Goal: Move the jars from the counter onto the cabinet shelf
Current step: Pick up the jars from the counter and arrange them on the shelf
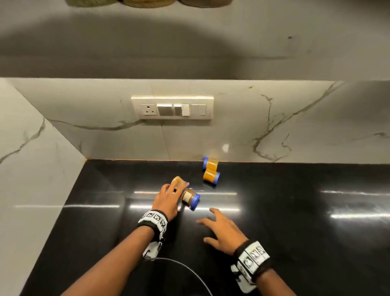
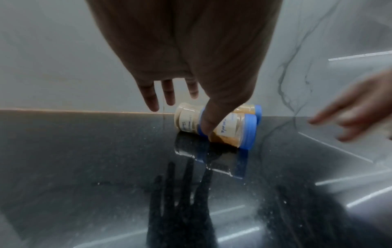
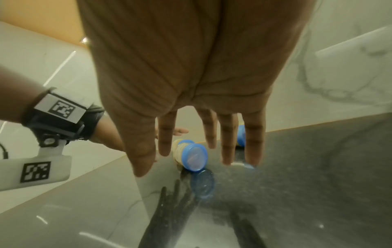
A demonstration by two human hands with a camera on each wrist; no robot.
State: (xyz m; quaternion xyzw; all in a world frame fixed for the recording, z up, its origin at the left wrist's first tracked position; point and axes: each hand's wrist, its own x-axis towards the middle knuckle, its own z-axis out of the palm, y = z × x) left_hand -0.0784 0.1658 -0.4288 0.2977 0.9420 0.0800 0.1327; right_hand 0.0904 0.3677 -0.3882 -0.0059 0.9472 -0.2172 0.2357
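Several small jars with blue lids lie on their sides on the black counter (image 1: pixel 295 221). A pale jar (image 1: pixel 179 182) (image 2: pixel 186 120) sits under the fingers of my left hand (image 1: pixel 175 190). Its thumb (image 2: pixel 206 124) touches where the pale jar meets an orange labelled jar (image 1: pixel 190 198) (image 2: pixel 231 132); the fingers reach out nearly straight above. My right hand (image 1: pixel 207 226) hovers to the right of that jar, its fingers (image 3: pixel 227 151) spread and holding nothing, facing the jar's lid (image 3: pixel 193 157). Two more orange jars (image 1: pixel 211 164) (image 1: pixel 211 178) lie by the back wall.
A marble backsplash with a switch panel (image 1: pixel 172 107) rises behind the counter, and a marble side wall (image 1: pixel 31 158) closes the left. Round woven things (image 1: pixel 147 2) show at the top edge. A black cable (image 1: pixel 190 269) runs from my left wrist.
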